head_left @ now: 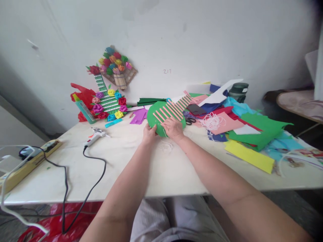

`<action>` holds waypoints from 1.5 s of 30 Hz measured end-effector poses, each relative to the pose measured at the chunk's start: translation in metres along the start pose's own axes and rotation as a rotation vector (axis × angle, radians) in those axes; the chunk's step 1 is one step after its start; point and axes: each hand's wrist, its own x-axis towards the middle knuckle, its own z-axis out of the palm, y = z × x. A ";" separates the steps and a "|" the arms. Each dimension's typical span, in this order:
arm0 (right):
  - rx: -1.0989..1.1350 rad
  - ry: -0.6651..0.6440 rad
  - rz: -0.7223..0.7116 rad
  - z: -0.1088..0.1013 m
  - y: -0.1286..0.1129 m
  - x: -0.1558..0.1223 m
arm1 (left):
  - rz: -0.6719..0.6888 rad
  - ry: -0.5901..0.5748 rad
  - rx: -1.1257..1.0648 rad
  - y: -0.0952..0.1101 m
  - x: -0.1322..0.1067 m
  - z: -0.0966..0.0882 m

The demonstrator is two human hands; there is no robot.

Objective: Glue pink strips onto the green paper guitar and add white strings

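Note:
A green guitar-shaped paper craft (152, 111) with pink strips across its body and neck is tilted up above the table's middle. My left hand (149, 131) grips its lower left edge, thumb on the front face. On the lower right of the green body rests my right hand (173, 128), its fingers bent together against the surface; whatever they pinch is hidden. Thin white string (166, 146) trails below the craft onto the table. Black scissors (189, 121) lie just right of the craft.
A glue gun (97, 135) with a black cord and a power strip (47, 148) lie left. Behind stand a glue bottle (84, 109) and a flower-trimmed guitar craft (109, 101). Coloured paper sheets (262, 129), tangled white string (213, 121) and a dark green cup (238, 91) crowd the right.

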 end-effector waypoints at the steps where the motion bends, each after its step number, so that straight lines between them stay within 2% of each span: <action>1: 0.002 0.036 -0.002 -0.003 -0.002 0.000 | -0.008 0.024 0.003 0.000 0.001 -0.001; 4: 0.061 0.166 0.073 -0.010 -0.007 0.002 | -0.021 0.086 -0.001 -0.001 0.002 -0.005; 8: 0.287 0.203 0.292 -0.011 -0.006 0.005 | -0.023 0.079 -0.032 0.002 0.002 -0.007; 13: 0.973 0.278 0.689 -0.011 0.008 0.015 | -0.039 0.052 -0.044 0.005 0.001 -0.007; 16: 1.313 0.428 0.833 -0.019 0.020 0.022 | -0.043 0.055 -0.043 0.006 0.003 -0.008; 19: 1.483 0.619 0.914 -0.027 0.034 0.024 | -0.049 0.080 -0.039 0.006 0.006 -0.011; 23: 1.437 0.800 0.982 -0.026 0.051 0.022 | -0.059 0.128 -0.049 0.007 0.009 -0.014; 27: 1.269 0.848 0.921 -0.019 0.065 0.019 | -0.056 0.169 -0.068 0.010 0.011 -0.017; 35: 0.973 0.805 0.823 -0.012 0.080 0.011 | -0.036 0.252 -0.105 0.014 0.015 -0.025; 42: 1.136 0.611 0.816 -0.012 0.062 0.012 | -0.107 0.275 -0.019 0.013 0.018 -0.026; 45: 1.198 0.506 0.826 -0.010 0.052 0.013 | -0.140 0.345 0.212 0.017 0.016 -0.028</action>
